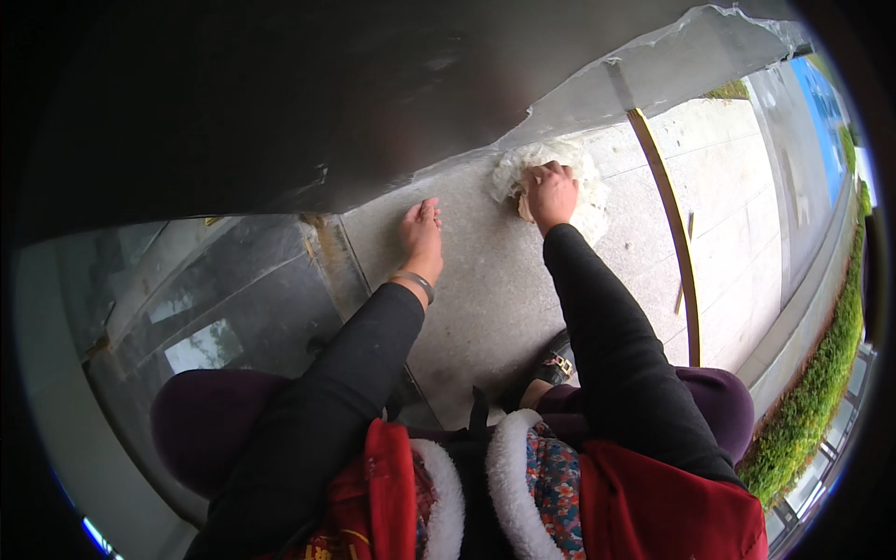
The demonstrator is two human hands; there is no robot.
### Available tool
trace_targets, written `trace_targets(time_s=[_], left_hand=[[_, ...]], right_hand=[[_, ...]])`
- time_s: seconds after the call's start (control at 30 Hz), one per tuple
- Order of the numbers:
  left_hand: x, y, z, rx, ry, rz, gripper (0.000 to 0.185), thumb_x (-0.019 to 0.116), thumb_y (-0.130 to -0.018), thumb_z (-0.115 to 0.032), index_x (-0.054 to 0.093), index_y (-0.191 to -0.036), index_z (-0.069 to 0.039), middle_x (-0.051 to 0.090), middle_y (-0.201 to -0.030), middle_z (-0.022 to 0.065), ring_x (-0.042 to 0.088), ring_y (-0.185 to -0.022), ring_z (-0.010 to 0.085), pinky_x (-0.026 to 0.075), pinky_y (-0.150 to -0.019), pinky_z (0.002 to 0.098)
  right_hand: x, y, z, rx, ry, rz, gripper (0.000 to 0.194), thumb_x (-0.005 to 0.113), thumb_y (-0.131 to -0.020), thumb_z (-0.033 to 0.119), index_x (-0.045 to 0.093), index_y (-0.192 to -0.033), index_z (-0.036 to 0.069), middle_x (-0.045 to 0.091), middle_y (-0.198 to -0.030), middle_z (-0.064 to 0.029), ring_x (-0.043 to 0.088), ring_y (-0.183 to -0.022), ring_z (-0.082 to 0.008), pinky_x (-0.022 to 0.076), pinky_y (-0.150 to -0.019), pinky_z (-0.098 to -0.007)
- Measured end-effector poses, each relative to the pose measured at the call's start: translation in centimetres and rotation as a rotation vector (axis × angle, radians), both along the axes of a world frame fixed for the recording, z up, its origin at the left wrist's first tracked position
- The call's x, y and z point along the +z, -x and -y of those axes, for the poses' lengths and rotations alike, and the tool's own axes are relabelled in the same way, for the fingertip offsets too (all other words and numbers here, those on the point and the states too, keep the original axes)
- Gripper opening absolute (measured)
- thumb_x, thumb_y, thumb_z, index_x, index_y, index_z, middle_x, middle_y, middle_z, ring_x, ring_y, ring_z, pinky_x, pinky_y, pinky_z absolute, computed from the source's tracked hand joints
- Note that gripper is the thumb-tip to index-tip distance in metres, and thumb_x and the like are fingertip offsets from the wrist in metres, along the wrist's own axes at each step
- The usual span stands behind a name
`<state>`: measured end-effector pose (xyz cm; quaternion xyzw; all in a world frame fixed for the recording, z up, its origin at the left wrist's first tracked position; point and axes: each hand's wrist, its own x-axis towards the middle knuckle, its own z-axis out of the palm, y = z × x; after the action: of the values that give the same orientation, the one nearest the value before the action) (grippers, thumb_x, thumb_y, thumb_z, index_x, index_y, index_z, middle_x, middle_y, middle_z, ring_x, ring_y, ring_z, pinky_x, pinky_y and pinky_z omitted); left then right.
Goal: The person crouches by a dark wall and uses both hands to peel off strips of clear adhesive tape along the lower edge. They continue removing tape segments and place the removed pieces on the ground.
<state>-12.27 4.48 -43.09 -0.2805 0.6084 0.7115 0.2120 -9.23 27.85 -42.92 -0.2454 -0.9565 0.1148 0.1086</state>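
My right hand [551, 196] grips a crumpled bundle of thin whitish plastic film [589, 192] lying on the pale stone pavement [476, 301]. Part of the bundle is hidden under the fingers. Some way to its left, my left hand [422, 234] is above the pavement with its fingers curled in, a bangle on the wrist. Nothing shows in it, though the inside of the fingers is partly hidden. Just beyond both hands, a large dark panel [280, 105] spans the top of the view, with torn clear plastic sheeting [672, 59] along its edge.
A long narrow wooden strip [668, 203] runs across the paving on the right. Thin short sticks [679, 297] lie beside it. To the left is a glossy dark surface [259, 301] with reflections. A low hedge [805, 427] borders the far right. My shoe [553, 360] rests below the hands.
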Motion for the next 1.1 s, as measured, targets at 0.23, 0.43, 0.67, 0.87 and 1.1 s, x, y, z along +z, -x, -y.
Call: trace_targets(time_s=[0.23,0.43,0.67,0.87,1.1], left_hand=[[0.2,1.6,0.8,0.274,-0.043,0.097,0.014,0.064,-0.101,-0.018,0.070,-0.110,-0.009,0.065,-0.091,-0.0035,0.055,-0.073,0.0045,0.045,-0.064,0.0186],[-0.2,3.5,1.8,0.273,-0.167,0.204,0.014,0.067,-0.100,-0.022,0.071,-0.110,-0.013,0.064,-0.091,-0.0052,0.053,-0.068,0.0035,0.044,-0.058,0.0170],[-0.2,4.1,3.4,0.269,-0.112,0.256,0.008,0.066,-0.099,-0.021,0.071,-0.101,-0.015,0.063,-0.088,-0.0059,0.051,-0.062,0.0033,0.041,-0.052,0.0174],[-0.8,4.9,3.7,0.221,-0.159,0.257,0.008,0.066,-0.099,-0.021,0.070,-0.100,-0.014,0.064,-0.087,-0.0060,0.054,-0.064,0.0042,0.042,-0.052,0.0179],[-4.7,5.3,3.1,0.228,-0.164,0.200,0.021,0.065,-0.099,-0.021,0.069,-0.111,-0.005,0.070,-0.110,0.0057,0.066,-0.093,0.0178,0.055,-0.077,0.0314]], right_hand=[[2.0,1.4,1.6,-0.234,0.337,-0.269,0.018,0.076,-0.087,0.027,0.070,-0.087,0.011,0.066,-0.087,-0.0070,0.062,-0.091,-0.0296,0.0483,-0.080,-0.0425],[2.3,2.4,11.7,0.127,0.429,-0.132,0.024,0.080,-0.082,0.031,0.077,-0.090,0.009,0.071,-0.091,-0.0077,0.065,-0.091,-0.0292,0.0529,-0.079,-0.0416],[1.8,5.5,16.2,0.083,0.434,-0.064,0.028,0.079,-0.081,0.037,0.079,-0.091,0.011,0.073,-0.092,-0.0070,0.066,-0.097,-0.0293,0.0544,-0.079,-0.0424],[1.1,5.7,17.5,-0.023,0.532,-0.078,0.021,0.077,-0.082,0.031,0.077,-0.085,0.010,0.072,-0.089,-0.0093,0.068,-0.089,-0.0322,0.0542,-0.076,-0.0439],[0.0,5.9,18.9,-0.114,0.637,-0.211,0.015,0.073,-0.082,0.024,0.072,-0.080,0.009,0.068,-0.089,-0.0114,0.067,-0.088,-0.0339,0.0532,-0.076,-0.0452]])
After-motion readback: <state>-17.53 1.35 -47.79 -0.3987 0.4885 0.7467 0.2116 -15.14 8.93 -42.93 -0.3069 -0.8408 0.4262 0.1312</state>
